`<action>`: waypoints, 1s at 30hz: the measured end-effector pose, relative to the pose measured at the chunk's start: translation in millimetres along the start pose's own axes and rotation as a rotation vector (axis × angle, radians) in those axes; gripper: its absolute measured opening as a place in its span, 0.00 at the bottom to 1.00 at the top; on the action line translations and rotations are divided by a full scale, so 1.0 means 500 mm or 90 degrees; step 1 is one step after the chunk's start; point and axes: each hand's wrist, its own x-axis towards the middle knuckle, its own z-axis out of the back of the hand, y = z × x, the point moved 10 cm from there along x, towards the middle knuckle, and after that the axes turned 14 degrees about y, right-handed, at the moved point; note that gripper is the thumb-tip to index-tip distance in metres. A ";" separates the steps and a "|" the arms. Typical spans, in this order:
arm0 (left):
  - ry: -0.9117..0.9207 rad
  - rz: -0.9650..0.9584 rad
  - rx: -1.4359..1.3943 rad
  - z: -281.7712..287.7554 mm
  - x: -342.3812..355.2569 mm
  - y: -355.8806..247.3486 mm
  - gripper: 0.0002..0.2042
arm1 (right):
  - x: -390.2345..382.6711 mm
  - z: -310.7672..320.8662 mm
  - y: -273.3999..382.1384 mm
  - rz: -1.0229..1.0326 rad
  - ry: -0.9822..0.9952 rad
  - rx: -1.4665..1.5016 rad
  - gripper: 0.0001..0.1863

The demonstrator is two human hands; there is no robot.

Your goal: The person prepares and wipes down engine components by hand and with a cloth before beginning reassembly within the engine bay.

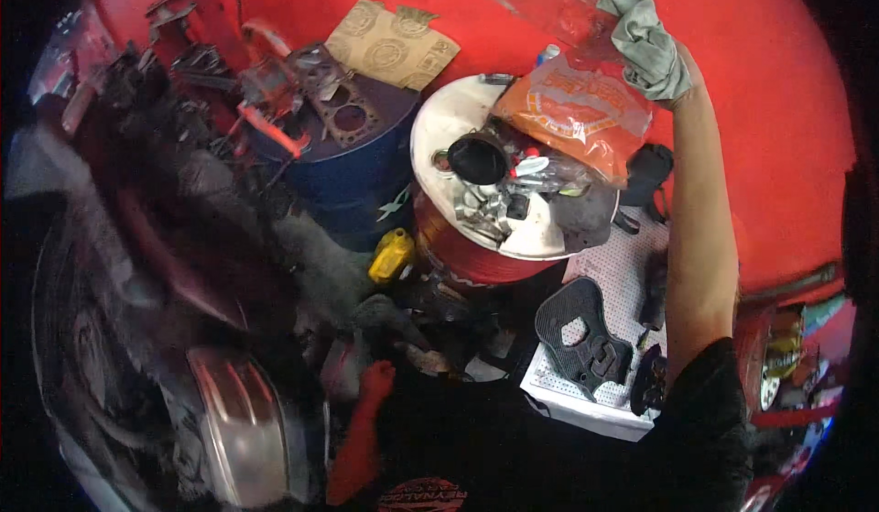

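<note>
At the upper right my right arm is raised, and my right hand [683, 83] grips a crumpled grey-green cloth [641, 27] that covers most of its fingers. A clear plastic bag [558, 4] is beside the cloth. Below them lies an orange printed plastic bag [572, 114] on a white-topped red drum [444, 191], with a black round object [476, 159] and small metal parts [481, 214]. My left hand [375, 379] is low in the centre in dim light, fingers curled; what they hold, if anything, I cannot make out.
A dark motorcycle [201, 265] fills the left. Behind it a blue drum [357, 173] carries a metal gasket [343, 118] and brown paper [389, 45]. A yellow bottle [391, 254] sits low between. A black mat [581, 333] lies on a perforated white panel [613, 246]. The wall [769, 136] is red.
</note>
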 end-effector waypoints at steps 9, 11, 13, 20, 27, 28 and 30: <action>0.055 -0.158 -0.121 0.201 0.154 0.170 0.11 | -0.087 -0.036 0.178 0.100 0.063 -0.344 0.18; 0.137 -0.126 -0.146 0.131 0.196 0.154 0.13 | -0.177 -0.021 0.210 0.078 0.058 -0.513 0.18; 0.205 -0.009 -0.133 0.127 0.159 0.102 0.14 | -0.249 0.007 0.184 0.047 0.078 -0.592 0.19; 0.132 -0.185 0.561 0.060 0.116 0.044 0.15 | -0.392 -0.010 0.244 0.112 0.139 -0.798 0.19; 0.359 -0.276 0.766 -0.096 0.058 0.061 0.16 | -0.337 -0.112 0.230 0.180 0.255 -0.872 0.20; 0.353 -0.303 0.810 -0.100 0.037 0.076 0.16 | -0.331 -0.164 0.266 0.212 0.287 -0.901 0.20; 0.194 -0.238 0.721 0.044 0.089 0.134 0.17 | -0.429 -0.130 0.462 0.342 0.250 -0.975 0.20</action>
